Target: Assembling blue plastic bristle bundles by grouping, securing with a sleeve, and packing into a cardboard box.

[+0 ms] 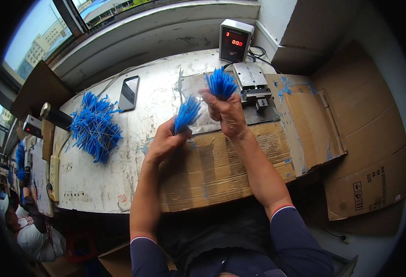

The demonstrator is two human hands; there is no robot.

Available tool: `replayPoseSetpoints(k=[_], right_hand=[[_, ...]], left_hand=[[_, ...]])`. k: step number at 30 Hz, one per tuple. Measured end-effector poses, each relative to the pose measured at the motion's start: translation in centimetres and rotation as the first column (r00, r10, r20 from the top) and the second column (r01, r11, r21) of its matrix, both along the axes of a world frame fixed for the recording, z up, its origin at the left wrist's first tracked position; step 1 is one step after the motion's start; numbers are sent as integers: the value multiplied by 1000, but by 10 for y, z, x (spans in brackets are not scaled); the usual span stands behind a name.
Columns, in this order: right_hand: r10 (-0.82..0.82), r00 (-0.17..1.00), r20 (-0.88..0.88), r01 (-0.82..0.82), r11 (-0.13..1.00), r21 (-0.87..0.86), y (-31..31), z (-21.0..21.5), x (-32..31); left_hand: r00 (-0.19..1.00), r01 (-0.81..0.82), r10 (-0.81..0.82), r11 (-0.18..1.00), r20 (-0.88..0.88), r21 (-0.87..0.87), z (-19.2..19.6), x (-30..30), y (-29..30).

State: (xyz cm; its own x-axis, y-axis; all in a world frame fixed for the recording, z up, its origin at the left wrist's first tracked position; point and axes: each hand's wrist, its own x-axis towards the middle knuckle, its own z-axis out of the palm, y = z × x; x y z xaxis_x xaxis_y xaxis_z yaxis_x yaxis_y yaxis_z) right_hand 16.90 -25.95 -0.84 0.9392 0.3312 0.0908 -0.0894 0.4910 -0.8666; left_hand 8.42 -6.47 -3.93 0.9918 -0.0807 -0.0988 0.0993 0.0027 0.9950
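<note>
My left hand (pixel 162 144) is gripping a bundle of blue strands (pixel 186 114) near the cardboard (pixel 226 171) covering the tabletop's (pixel 92 189) front edge. My right hand (pixel 230 115) is clasping another bundle (pixel 221 84), nearer the back edge, beside a metal block (pixel 250 77). A loose blue pile (pixel 95 127) is lying toward the tabletop's left edge; a phone (pixel 129 93) is resting near the back edge, and a display (pixel 235 42) is glowing red behind the metal block.

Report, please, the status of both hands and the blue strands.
Left hand: gripping a blue bundle.
Right hand: gripping a second blue bundle.
Loose blue pile: off left, apart from hands.
</note>
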Motion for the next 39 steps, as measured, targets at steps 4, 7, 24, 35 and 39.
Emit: replayPoseSetpoints(k=[4, 7, 24, 35, 39], right_hand=[[-29, 997, 71, 34, 996, -80, -1, -10, 2], [-64, 976, 209, 100, 982, -163, -2, -15, 8], [-152, 988, -6, 149, 975, -166, 2, -20, 6], [142, 985, -95, -161, 956, -245, 17, -30, -10], [297, 949, -109, -316, 884, -343, 16, -26, -8]], left_hand=[[999, 31, -32, 997, 3, 75, -3, 2, -7], [1000, 28, -28, 998, 8, 55, -5, 2, -5], [898, -373, 438, 809, 42, -455, -9, 12, 20], [828, -488, 560, 745, 29, -456, -22, 17, 22], [860, -446, 505, 815, 75, -371, -20, 14, 25]])
